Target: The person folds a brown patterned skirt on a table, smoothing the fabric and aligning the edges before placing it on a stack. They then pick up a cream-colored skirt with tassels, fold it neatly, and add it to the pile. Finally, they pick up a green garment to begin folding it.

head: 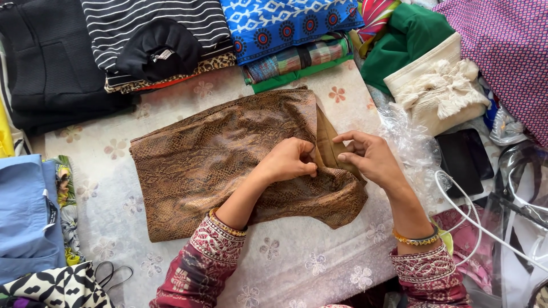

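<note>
A brown garment with a snakeskin pattern (211, 159) lies spread on a pale flowered cloth (297, 262). My left hand (291, 159) is closed on a fold of it near its right edge. My right hand (368, 157) pinches the same edge, where a plain tan lining (328, 142) shows. The two hands are close together, fingertips almost touching. Both wrists wear bangles and patterned maroon sleeves.
Folded clothes line the far edge: black (51, 63), striped (154, 28), blue patterned (285, 23), green (411, 34). A cream fringed bag (439, 85), crinkled clear plastic (411, 142), a dark phone (465, 159) and white cable (474, 217) lie right. Blue shirt (25, 217) at left.
</note>
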